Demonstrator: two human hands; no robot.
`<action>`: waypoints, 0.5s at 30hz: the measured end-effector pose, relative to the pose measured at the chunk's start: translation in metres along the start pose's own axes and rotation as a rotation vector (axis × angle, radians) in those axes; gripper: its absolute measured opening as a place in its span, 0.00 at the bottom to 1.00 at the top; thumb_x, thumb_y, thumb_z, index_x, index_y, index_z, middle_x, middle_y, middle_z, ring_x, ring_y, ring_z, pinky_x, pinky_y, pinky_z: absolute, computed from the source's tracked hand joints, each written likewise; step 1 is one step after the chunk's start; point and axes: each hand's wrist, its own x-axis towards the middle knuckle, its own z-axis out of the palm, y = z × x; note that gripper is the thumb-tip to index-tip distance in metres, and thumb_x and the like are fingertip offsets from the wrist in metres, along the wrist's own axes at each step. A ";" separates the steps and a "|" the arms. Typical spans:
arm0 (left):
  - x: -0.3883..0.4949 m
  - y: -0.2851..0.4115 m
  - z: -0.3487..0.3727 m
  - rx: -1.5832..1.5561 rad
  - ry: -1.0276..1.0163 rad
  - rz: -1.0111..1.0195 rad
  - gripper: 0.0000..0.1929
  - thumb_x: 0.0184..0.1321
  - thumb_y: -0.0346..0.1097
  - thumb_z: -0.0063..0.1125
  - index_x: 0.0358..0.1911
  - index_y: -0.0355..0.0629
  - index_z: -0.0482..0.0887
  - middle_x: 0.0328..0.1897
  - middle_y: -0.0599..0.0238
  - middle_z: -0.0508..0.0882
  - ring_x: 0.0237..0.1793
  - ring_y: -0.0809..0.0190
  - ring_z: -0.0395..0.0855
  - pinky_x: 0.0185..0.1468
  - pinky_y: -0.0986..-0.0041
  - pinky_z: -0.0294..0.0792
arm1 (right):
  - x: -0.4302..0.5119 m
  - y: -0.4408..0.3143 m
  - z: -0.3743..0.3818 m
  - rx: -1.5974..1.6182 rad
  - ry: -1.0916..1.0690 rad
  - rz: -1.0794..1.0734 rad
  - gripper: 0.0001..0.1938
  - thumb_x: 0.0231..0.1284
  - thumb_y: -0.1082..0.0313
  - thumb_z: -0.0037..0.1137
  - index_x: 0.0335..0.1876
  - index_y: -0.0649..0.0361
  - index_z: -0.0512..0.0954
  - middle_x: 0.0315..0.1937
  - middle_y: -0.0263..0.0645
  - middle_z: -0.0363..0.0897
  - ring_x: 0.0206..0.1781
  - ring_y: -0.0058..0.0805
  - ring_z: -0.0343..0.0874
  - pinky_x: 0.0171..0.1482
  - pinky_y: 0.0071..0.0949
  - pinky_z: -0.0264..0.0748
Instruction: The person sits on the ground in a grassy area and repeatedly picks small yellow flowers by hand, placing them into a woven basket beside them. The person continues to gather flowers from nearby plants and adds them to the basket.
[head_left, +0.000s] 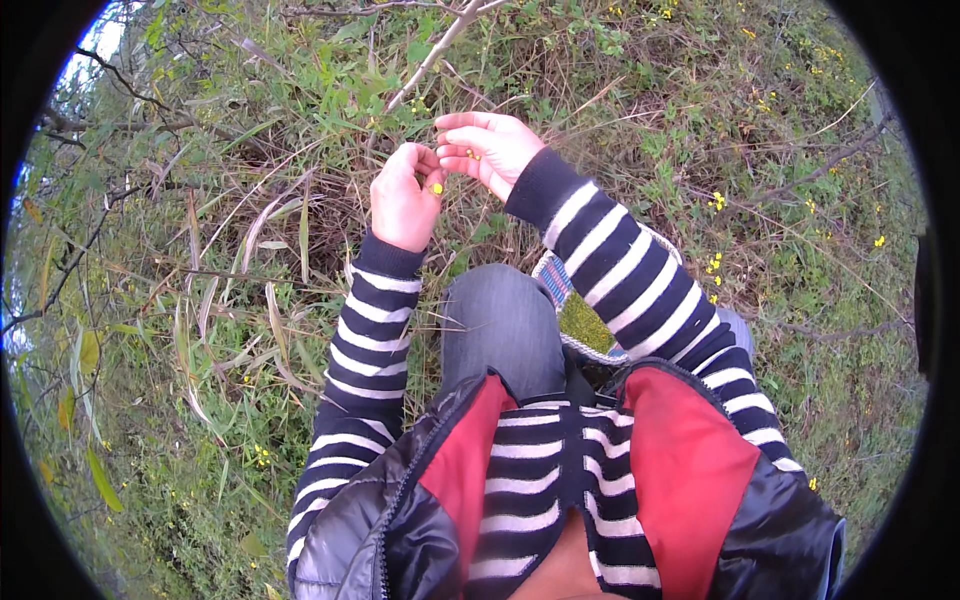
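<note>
My left hand (406, 196) is raised over the grass, its fingers curled and the tips close together, with a small yellow flower head (437, 189) at its thumb. Just to the right, my right hand (491, 150) is half curled, palm partly showing, and cradles several small yellow-green buds (472, 154) against its fingers. The fingertips of both hands nearly meet. Beside my knee, partly hidden by my right sleeve, stands a woven striped basket or bag (555, 279) with a pale braided rim, holding a mass of small yellow-green buds (585, 324).
A bare pale branch (439, 49) slants down from the top towards my hands. Dark thin twigs (94, 232) reach in at the left, and another twig (825, 165) crosses at the right. Long dry grass blades (259, 225) stand left of my hands; yellow flowers (718, 201) grow at the right.
</note>
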 end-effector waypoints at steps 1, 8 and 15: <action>0.000 0.000 0.000 -0.024 0.006 -0.013 0.08 0.46 0.24 0.59 0.28 0.37 0.72 0.23 0.59 0.77 0.25 0.58 0.77 0.31 0.72 0.69 | 0.013 -0.001 0.004 -0.024 -0.016 -0.025 0.11 0.55 0.77 0.48 0.45 0.68 0.69 0.34 0.38 0.73 0.34 0.23 0.75 0.39 0.20 0.76; -0.005 -0.003 -0.005 -0.050 0.020 -0.018 0.07 0.48 0.25 0.59 0.28 0.37 0.73 0.21 0.65 0.77 0.22 0.69 0.74 0.29 0.78 0.68 | 0.066 0.004 0.015 -0.228 0.051 -0.050 0.14 0.47 0.79 0.55 0.43 0.65 0.74 0.30 0.37 0.76 0.29 0.23 0.76 0.31 0.19 0.77; -0.005 -0.004 -0.012 -0.030 0.088 0.010 0.08 0.46 0.27 0.60 0.28 0.39 0.74 0.22 0.63 0.77 0.23 0.65 0.76 0.29 0.77 0.68 | 0.061 0.013 0.000 -0.188 0.203 -0.027 0.11 0.53 0.73 0.55 0.42 0.65 0.74 0.31 0.33 0.75 0.32 0.22 0.76 0.34 0.18 0.76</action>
